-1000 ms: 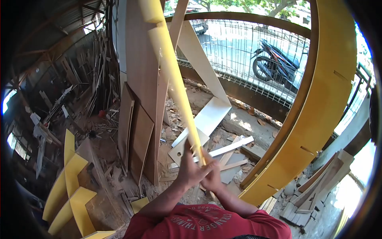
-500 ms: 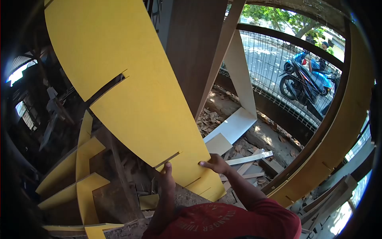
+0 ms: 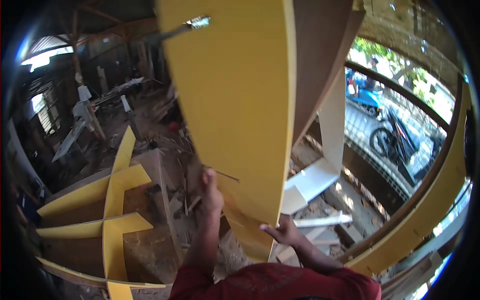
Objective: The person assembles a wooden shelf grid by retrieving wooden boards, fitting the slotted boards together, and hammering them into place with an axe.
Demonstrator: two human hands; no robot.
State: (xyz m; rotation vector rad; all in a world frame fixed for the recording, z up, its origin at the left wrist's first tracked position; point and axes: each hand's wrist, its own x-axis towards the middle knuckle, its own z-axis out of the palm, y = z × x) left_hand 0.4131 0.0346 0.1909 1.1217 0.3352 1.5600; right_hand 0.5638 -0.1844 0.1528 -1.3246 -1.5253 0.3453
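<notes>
A long yellow panel [image 3: 235,110] stands upright in front of me, with slots cut into its left edge. Its top runs out of view. My left hand [image 3: 212,192] grips its left edge just below the lower slot, thumb on the near face. On the opposite edge, lower down, my right hand [image 3: 284,231] clasps the panel with its thumb across the face. The fingers behind the panel are hidden. To the left, an assembly of interlocked yellow panels [image 3: 117,200] lies on a brown board.
A tall brown board [image 3: 317,55] leans behind the panel. White boards [image 3: 312,180] and wood scraps lie on the ground at right. Beyond a wire fence are a black motorcycle [image 3: 397,142] and a person by a blue scooter [image 3: 367,95]. A curved yellow piece [image 3: 425,220] runs along the right.
The yellow panel has swung more upright and turned, its top moving right, with both hands still holding its edges. My view has shifted left, showing more of the workshop.
</notes>
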